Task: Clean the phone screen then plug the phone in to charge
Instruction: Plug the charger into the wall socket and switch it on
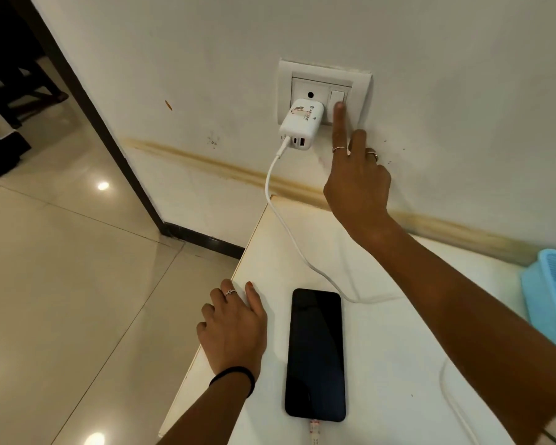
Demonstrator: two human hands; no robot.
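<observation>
A black phone [315,354] lies face up, screen dark, on the white table [382,364]. A cable plug [314,429] sits in the phone's near end. A white charger [300,124] is plugged into the wall socket plate [363,85], and its white cable [286,226] runs down across the table. My right hand [355,178] reaches up to the wall, its straight index fingertip on the white switch [338,97] right of the charger. My left hand [233,329] rests flat on the table's left edge beside the phone, holding nothing.
A light blue plastic basket [549,290] stands at the table's right edge against the wall. Glossy tiled floor [61,268] lies to the left, with dark furniture [4,91] beyond a dark door frame. A stained strip runs along the wall above the table.
</observation>
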